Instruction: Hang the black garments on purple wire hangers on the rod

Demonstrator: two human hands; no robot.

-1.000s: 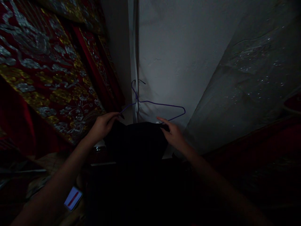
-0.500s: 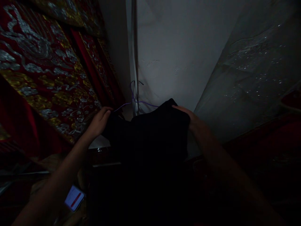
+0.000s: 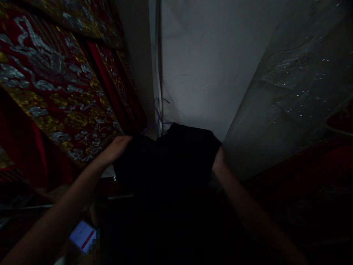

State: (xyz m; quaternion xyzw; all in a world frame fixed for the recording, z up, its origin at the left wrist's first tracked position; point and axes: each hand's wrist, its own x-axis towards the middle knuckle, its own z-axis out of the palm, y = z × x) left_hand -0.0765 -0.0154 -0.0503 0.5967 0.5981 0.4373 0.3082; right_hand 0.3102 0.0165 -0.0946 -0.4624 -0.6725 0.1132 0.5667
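A black garment [image 3: 168, 158], its details lost in the dark, drapes over a thin purple hanger [image 3: 158, 117]. The hanger's hook rises beside a narrow pale upright strip at the wall. My left hand [image 3: 119, 147] is closed on the garment's left shoulder, its fingertips hidden by the cloth. At the opposite side, my right hand [image 3: 218, 159] grips the garment's right edge, with its fingers mostly behind the fabric. Only short stretches of the hanger's arms show around the neckline.
Red cloth with gold and silver embroidery [image 3: 63, 84] hangs at left. A lit phone screen [image 3: 83, 235] shows at lower left. Clear, shiny plastic sheeting [image 3: 292, 84] covers the right side, beside the pale wall [image 3: 204, 66].
My right hand has moved down along the garment's edge. The cloth now covers more of the hanger's right arm and reaches closer to its centre. My left hand has shifted slightly down.
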